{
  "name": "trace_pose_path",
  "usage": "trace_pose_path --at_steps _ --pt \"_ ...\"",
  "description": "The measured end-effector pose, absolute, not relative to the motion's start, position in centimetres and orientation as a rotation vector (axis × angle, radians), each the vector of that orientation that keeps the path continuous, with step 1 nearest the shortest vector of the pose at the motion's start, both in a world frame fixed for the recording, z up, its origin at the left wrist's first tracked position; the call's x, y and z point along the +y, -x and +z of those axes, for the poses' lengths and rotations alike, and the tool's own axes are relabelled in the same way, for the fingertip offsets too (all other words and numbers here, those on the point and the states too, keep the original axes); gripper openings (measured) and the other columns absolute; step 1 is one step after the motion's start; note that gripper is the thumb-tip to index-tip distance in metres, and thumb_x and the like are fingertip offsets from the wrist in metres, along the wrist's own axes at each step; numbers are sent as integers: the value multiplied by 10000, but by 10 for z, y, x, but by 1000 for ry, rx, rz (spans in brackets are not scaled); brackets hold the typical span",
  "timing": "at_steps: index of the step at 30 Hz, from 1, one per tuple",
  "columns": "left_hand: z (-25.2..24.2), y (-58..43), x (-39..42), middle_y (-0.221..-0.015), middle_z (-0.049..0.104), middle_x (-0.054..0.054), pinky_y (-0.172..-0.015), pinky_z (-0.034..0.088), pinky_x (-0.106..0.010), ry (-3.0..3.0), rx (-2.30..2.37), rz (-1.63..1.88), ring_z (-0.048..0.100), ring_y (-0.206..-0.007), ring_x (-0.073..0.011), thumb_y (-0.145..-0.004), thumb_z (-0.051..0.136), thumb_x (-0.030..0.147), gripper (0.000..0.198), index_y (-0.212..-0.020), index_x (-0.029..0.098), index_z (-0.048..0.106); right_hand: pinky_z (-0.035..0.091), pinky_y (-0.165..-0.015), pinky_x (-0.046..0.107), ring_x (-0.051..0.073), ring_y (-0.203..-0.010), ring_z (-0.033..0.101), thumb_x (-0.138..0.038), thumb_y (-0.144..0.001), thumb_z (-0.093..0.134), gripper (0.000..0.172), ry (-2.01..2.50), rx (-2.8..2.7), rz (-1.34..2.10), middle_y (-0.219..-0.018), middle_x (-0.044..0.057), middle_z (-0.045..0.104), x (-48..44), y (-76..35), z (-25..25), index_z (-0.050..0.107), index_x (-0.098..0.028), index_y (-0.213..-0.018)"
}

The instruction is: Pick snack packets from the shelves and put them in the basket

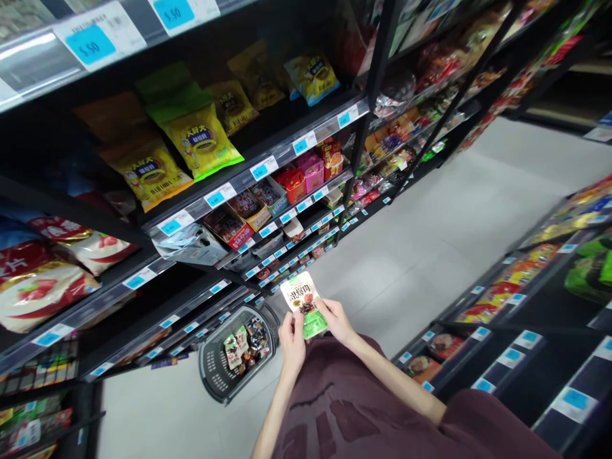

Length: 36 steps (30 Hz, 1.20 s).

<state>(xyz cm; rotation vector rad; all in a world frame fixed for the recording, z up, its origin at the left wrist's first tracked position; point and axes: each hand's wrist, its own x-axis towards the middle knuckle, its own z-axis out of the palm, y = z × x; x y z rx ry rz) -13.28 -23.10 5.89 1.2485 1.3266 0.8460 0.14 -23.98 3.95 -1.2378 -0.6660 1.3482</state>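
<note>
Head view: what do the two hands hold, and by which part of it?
One small flat green-and-white plastic snack packet, held by both hands: the left hand grips its lower left edge, the right hand its lower right edge.

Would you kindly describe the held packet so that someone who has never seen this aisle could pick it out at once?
On the grey aisle floor by the left shelves stands a dark basket. Above it, the left hand and right hand hold one packet. White-topped, green below, with large dark characters, it alone is in hand; other packets lie in the basket or on shelves.
</note>
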Motion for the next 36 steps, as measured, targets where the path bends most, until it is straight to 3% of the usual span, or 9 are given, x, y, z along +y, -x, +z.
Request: trace_pose_path --at_steps 5,13,25,30,36 --pt "62 134 -227 -623 487 36 -541 345 -202 -1367 1380 876 435 -569 -113 -888 535 506 371 -698 188 510 341 -482 231 107 -518 425 -631 -833 539 511 1246 -665 1337 -585 -6 526 -238 -1 37 550 -157 -643" --pt "54 134 -226 -632 468 36 -556 326 -214 -1467 1385 823 418 -586 -117 -936 471 458 340 -725 192 495 330 -491 232 103 -525 417 -614 -849 532 504 1257 -645 1326 -585 -5 520 -237 -3 31 541 -154 -642" --pt "42 136 -224 -586 315 67 -543 267 -212 -1556 1432 826 326 -561 -98 -907 531 386 350 -649 196 392 323 -488 233 102 -523 394 -591 -851 543 479 1255 -613 1316 -573 -16 483 -239 -5 23 523 -164 -635" --pt "42 137 -224 -600 368 68 -546 300 -206 -1504 1404 858 366 -553 -97 -897 556 400 241 -788 187 522 303 -485 234 96 -516 374 -575 -859 541 473 1259 -640 1295 -568 -24 453 -238 -5 23 514 -165 -625" --pt "44 135 -224 -682 489 49 -613 394 -208 -1415 1386 949 487 -618 -112 -870 605 396 247 -1004 196 547 305 -489 235 99 -521 387 -574 -864 536 475 1262 -655 1289 -572 -23 459 -237 -4 27 523 -162 -630"
